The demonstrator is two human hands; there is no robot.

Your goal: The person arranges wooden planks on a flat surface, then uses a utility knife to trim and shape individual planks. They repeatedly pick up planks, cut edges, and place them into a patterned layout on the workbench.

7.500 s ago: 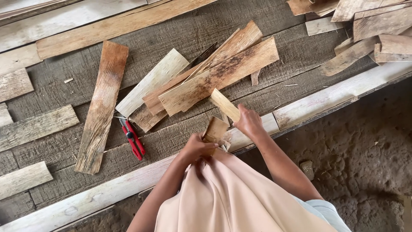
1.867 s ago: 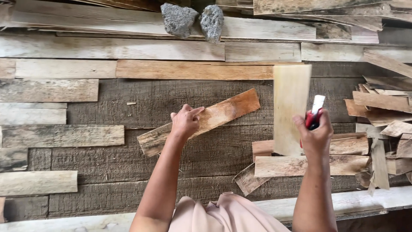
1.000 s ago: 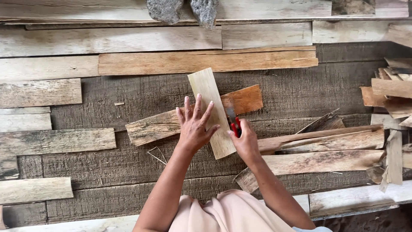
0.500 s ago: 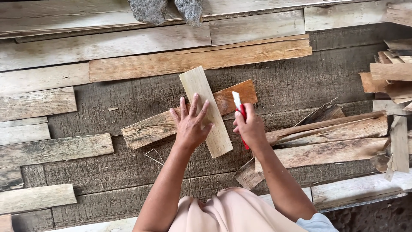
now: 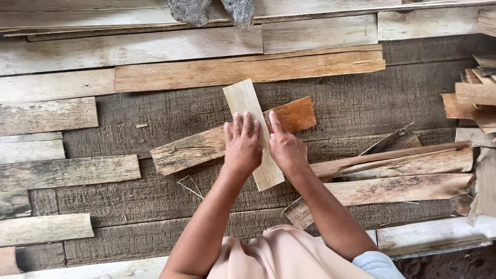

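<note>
1. A row of weathered grey boards [image 5: 49, 116] lies on the dark plank floor [image 5: 129, 196], well to the left of the pale slat.
2. A brown plank [image 5: 191, 150] lies slanted under the pale slat, its orange end [image 5: 294, 113] showing just right of it.
3. The pale slat [image 5: 245, 101] sits crosswise on the brown plank, tilted, at the middle of the scene.
4. The left hand [image 5: 242, 147] lies flat on the pale slat, fingers spread, gripping nothing.
5. The right hand [image 5: 285, 147] rests at the slat's right edge, forefinger stretched out; a speck of red shows under it, but whether it holds anything cannot be told.
6. A heap of split wood pieces [image 5: 403, 175] lies right of the slat.
7. Two grey stones [image 5: 212, 9] sit above the slat at the top edge.
</note>
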